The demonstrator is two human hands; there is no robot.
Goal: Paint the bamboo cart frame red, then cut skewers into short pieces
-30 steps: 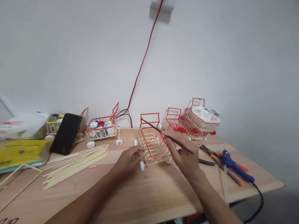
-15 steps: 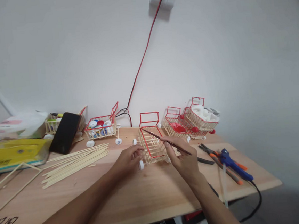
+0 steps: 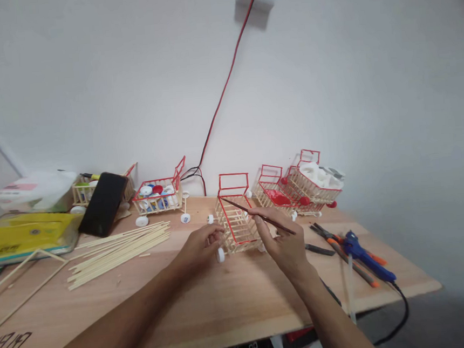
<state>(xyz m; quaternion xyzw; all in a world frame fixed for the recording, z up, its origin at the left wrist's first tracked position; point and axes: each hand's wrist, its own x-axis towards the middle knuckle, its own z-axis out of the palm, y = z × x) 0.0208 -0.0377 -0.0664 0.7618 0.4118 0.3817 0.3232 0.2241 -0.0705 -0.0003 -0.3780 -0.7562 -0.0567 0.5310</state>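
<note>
Wooden tabletop [image 3: 211, 311], curled left hand [image 3: 201, 247] beside cart [image 3: 238, 225], right hand [image 3: 283, 242] around brush [image 3: 234, 204]

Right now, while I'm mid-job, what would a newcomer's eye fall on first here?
Probably the red-rimmed stick cart in the middle of the table, with the left hand at its left side and the right hand holding a thin dark brush over it. Next, the bright blue glue gun at the table's right and the yellow packet at its far left.
</note>
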